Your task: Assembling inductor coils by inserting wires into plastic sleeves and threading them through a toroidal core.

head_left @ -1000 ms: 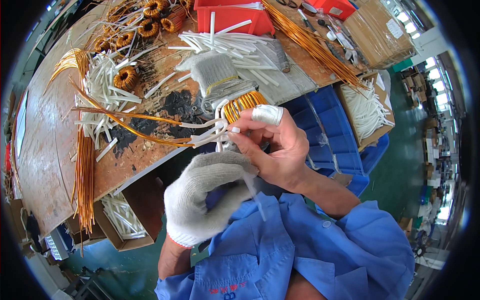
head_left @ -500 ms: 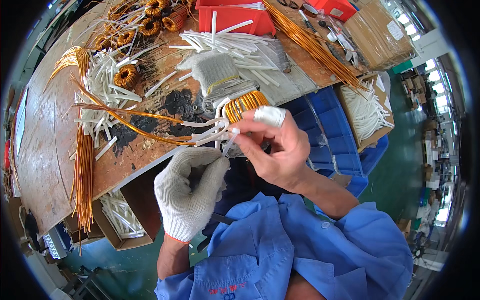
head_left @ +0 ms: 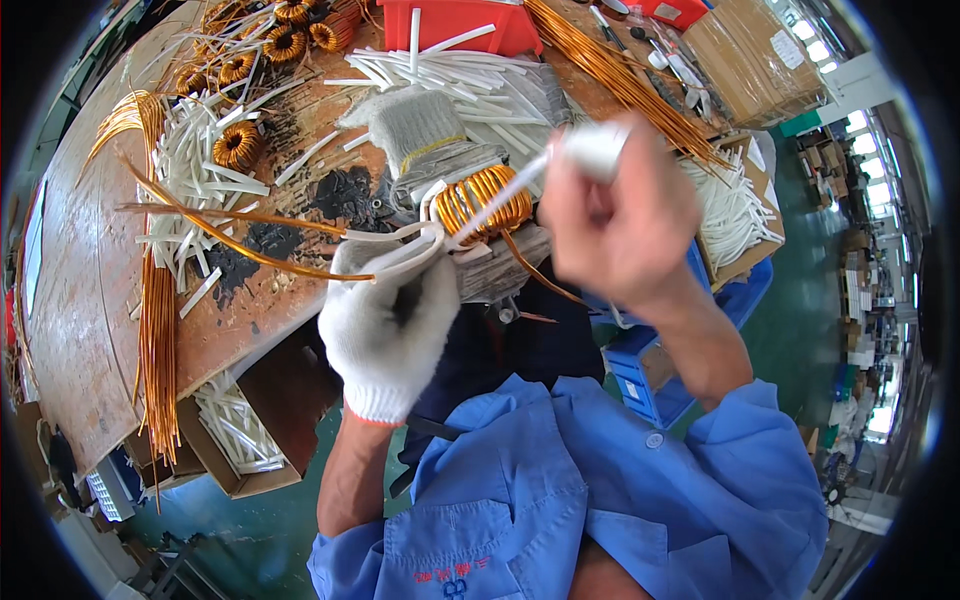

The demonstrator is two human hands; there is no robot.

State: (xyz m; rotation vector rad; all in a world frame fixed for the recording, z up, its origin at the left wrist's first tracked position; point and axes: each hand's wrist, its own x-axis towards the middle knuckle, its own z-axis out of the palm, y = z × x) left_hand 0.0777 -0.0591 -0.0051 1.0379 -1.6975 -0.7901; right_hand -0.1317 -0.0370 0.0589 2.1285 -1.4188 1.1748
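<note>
A toroidal coil (head_left: 484, 203) wound with thick copper wire rests against a padded, cloth-wrapped support (head_left: 412, 130). White sleeves (head_left: 400, 262) cover the coil's leads where they leave it, and bare copper ends stretch off to the left. My left hand (head_left: 392, 325), in a white knitted glove, is closed on these sleeved leads just below the coil. From that spot a narrow white strip, apparently a cable tie (head_left: 497, 208), runs taut up to the right across the coil. My bare right hand (head_left: 625, 215), blurred and with white tape on a finger, grips its far end.
White sleeve pieces (head_left: 215, 165) and several wound coils (head_left: 238, 145) lie on the worn table (head_left: 90, 270). Copper wire bundles (head_left: 160, 350) hang over its front edge. A red bin (head_left: 465, 28) stands behind; a carton of sleeves (head_left: 735, 210) and blue crates (head_left: 650, 375) are at right.
My right hand has moved up and right from the coil, drawing the strip out straight. My left hand has shifted up and right onto the sleeved leads.
</note>
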